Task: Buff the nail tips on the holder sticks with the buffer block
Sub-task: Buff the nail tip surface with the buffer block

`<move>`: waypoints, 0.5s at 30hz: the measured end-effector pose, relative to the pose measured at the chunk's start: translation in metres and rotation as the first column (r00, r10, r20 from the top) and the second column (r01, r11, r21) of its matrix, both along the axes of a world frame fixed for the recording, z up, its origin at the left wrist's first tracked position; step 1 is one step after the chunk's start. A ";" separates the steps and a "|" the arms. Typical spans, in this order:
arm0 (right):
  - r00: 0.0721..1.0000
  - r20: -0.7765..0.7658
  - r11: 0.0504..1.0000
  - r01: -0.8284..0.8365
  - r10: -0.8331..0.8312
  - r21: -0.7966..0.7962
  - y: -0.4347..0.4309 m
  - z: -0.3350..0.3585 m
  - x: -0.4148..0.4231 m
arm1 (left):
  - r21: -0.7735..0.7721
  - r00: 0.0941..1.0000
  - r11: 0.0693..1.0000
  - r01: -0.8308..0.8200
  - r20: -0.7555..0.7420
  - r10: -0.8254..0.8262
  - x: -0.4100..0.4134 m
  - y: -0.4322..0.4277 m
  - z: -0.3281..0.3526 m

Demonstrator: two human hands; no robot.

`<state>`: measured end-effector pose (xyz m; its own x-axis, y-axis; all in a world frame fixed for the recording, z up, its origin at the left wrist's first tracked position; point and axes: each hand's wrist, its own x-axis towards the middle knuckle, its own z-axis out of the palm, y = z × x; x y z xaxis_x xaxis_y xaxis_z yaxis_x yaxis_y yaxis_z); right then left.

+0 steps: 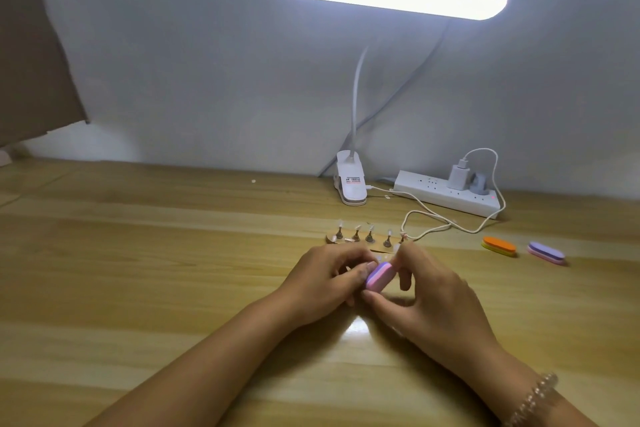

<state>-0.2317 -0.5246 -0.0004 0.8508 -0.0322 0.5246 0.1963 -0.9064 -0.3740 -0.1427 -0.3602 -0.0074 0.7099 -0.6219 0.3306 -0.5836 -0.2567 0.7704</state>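
We pinch the pink-and-purple buffer block [379, 276] between the thumb and fingers of our right hand [433, 302]. Our left hand [325, 279] curls against it; we cannot tell whether it holds anything. Just beyond the grip stand the holder sticks [370, 236] bearing nail tips [339, 222].

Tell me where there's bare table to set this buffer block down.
Widest bare wood lies left of the holder base and left hand, toward the table edge. Another patch sits right of the right hand holding the buffer block, in front of the orange buffer and purple buffer. Crowded: behind, around the lamp clip, power strip and cable.
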 end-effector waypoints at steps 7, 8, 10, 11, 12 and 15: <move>0.993 0.067 0.917 0.058 -0.092 0.394 -0.019 0.004 0.011 | -0.072 0.996 0.997 -0.008 -0.093 0.001 -0.004 -0.002 0.001; 0.994 0.078 0.929 0.040 -0.074 0.369 -0.017 0.003 0.009 | -0.071 0.995 0.997 -0.017 -0.098 0.010 -0.004 -0.002 0.000; 0.997 0.082 0.966 -0.009 -0.012 0.257 -0.010 0.002 0.007 | -0.066 0.996 0.997 -0.032 -0.083 0.026 -0.004 -0.003 -0.001; 0.997 0.074 0.982 -0.033 0.020 0.184 -0.006 0.001 0.005 | -0.052 0.998 0.998 -0.039 -0.052 0.036 -0.004 -0.003 -0.001; 0.997 0.067 0.992 -0.054 0.047 0.116 -0.003 0.000 0.004 | -0.034 0.999 0.999 -0.042 -0.017 0.042 -0.003 -0.002 -0.001; 0.996 0.061 0.996 -0.070 0.067 0.047 -0.001 0.000 0.003 | 0.000 0.999 1.000 -0.031 0.022 0.031 -0.002 -0.001 0.000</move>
